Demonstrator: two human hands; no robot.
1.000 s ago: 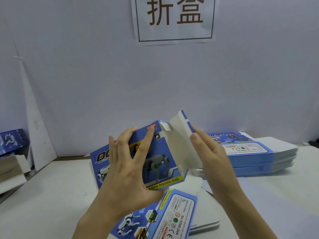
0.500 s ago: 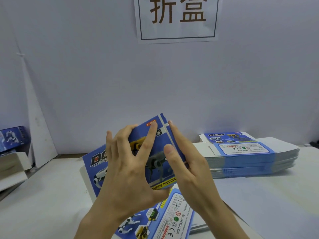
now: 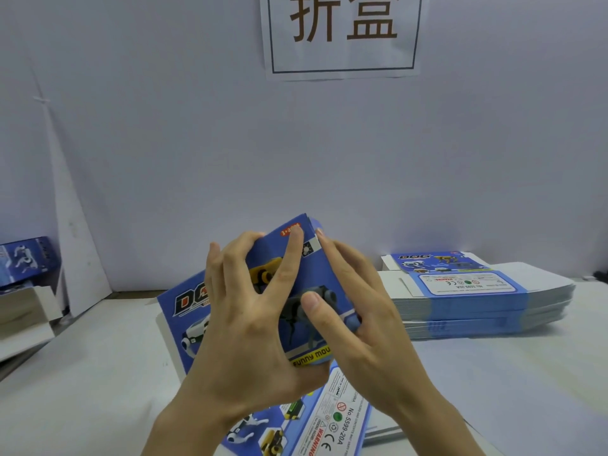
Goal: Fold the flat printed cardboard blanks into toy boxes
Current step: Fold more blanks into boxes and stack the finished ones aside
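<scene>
Backdrop: a pale wall [image 3: 164, 159] fills the upper half of your view. A white sign [image 3: 342, 34] is fixed at top centre, bearing two large brown characters inside a thin dark frame.

Work surface: a white table [image 3: 82, 373] spans the lower half and runs back to the wall.

Stock: a stack of flat blanks [image 3: 477, 301] lies on the table to your right, well apart from your hands. It is printed side up, with blue bands along its near edge.

Leaning sheet: a tall white triangular sheet [image 3: 69, 225] stands against the wall at your far left.

Work in hand: one blue toy box [image 3: 184, 301], printed with robot dogs and a yellow strip, is held off the table in front of you. It is tilted, with its upper right corner highest.

Spare: one flat blank [image 3: 335, 422] lies on the table directly below your wrists, warning label facing up.

Grip, left: your left hand [image 3: 250, 330] holds the toy box. The fingers curl over its upper edge, the index finger stretches across the printed face, and the thumb sits under the lower edge.

Grip, right: your right hand [image 3: 368, 324] pinches the box's right end, thumb pressed on the printed face and fingers laid along the end.

Far left: a blue printed box [image 3: 26, 261] sits above white cardboard [image 3: 23, 311], both cut by the frame edge.
</scene>
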